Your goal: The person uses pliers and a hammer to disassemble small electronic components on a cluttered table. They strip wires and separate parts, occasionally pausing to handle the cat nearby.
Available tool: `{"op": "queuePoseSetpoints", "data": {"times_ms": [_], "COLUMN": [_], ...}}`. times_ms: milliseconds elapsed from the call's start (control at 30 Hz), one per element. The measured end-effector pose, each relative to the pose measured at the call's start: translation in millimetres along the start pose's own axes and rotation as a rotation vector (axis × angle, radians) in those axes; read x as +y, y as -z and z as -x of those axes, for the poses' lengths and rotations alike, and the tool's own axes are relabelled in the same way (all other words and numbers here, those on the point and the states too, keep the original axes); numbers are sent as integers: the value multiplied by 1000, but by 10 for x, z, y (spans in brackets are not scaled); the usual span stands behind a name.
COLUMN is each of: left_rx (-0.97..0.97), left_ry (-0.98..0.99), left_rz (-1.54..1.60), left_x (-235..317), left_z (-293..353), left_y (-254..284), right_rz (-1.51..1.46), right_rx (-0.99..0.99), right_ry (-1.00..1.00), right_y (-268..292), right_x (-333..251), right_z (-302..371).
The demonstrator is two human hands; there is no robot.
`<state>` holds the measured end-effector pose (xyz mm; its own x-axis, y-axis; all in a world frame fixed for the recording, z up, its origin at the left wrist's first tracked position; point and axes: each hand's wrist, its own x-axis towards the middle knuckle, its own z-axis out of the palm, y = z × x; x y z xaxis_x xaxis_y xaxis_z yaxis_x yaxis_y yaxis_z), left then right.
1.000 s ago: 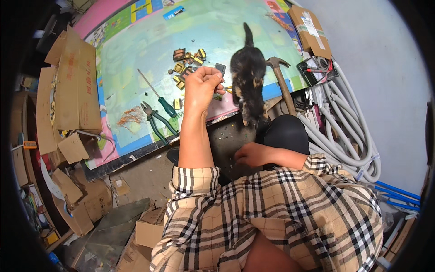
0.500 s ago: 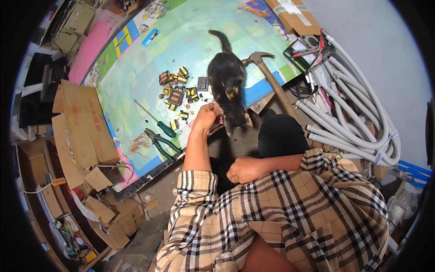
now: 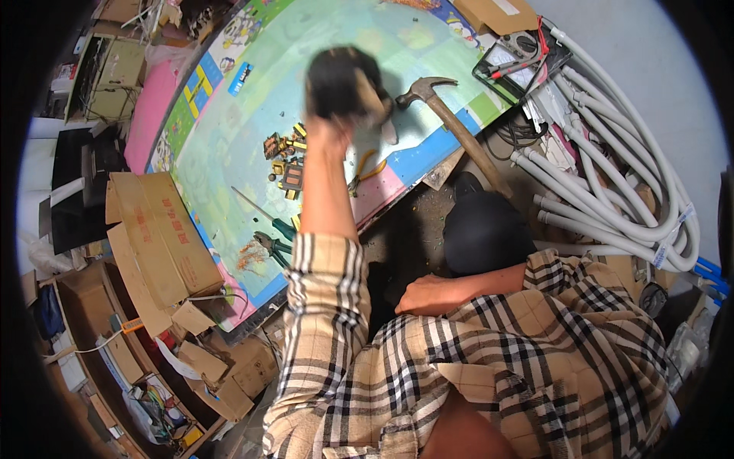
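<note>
A black-and-tan cat point(image 3: 342, 86), blurred by motion, is at the end of my outstretched left arm over the table. My left hand point(image 3: 330, 136) is closed on the cat; its fingertips are hidden by the fur. Small yellow-and-black transformer parts point(image 3: 291, 174) lie beside my left forearm. A yellow-handled tool point(image 3: 368, 168) lies just right of my wrist, near the table edge. My right hand point(image 3: 422, 295) is curled closed low by my body, and whatever it may hold is hidden.
On the mat-covered table point(image 3: 260, 99) lie a hammer point(image 3: 451, 122) overhanging the edge, a screwdriver point(image 3: 260, 205) and pliers point(image 3: 269, 246). Grey hoses point(image 3: 612, 206) and a multimeter point(image 3: 523, 47) are at the right. A cardboard box point(image 3: 164, 241) stands left. A black stool-like shape point(image 3: 489, 233) is near my right arm.
My left hand has moved up and away over the table, and the cat has moved with it from the near edge. The yellow-handled tool has come into sight. My right hand stays low.
</note>
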<state>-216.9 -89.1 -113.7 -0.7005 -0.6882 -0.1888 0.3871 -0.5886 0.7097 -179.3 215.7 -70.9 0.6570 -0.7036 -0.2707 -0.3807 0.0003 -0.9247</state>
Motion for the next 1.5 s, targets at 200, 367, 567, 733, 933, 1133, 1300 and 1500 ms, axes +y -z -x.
{"op": "queuePoseSetpoints", "data": {"times_ms": [200,367,567,733,933,1133,1300,1500], "left_rx": [35,207,510,550,434,261,171,673], "left_ry": [-215,-84,159,246,-56,-278,-281,170], "left_rz": [-251,-533,-336,-394,-1202,-1770,-1860,-415], "left_x": [905,719,299,265,-124,-489,-543,106], "left_z": [-731,-406,-75,-118,-434,-910,-959,-1120], "left_y": [-517,-317,235,211,140,58,167,709], "right_rz": [-50,-48,-41,15,66,89,132,38], "right_rx": [-8,39,92,104,24,376,275,119], "right_ry": [35,109,190,200,122,119,9,-70], "right_y": [2,1,-57,-34,7,-266,-239,-28], "right_x": [62,96,82,118,154,479,518,549], "right_z": [-23,16,24,57,39,41,56,93]}}
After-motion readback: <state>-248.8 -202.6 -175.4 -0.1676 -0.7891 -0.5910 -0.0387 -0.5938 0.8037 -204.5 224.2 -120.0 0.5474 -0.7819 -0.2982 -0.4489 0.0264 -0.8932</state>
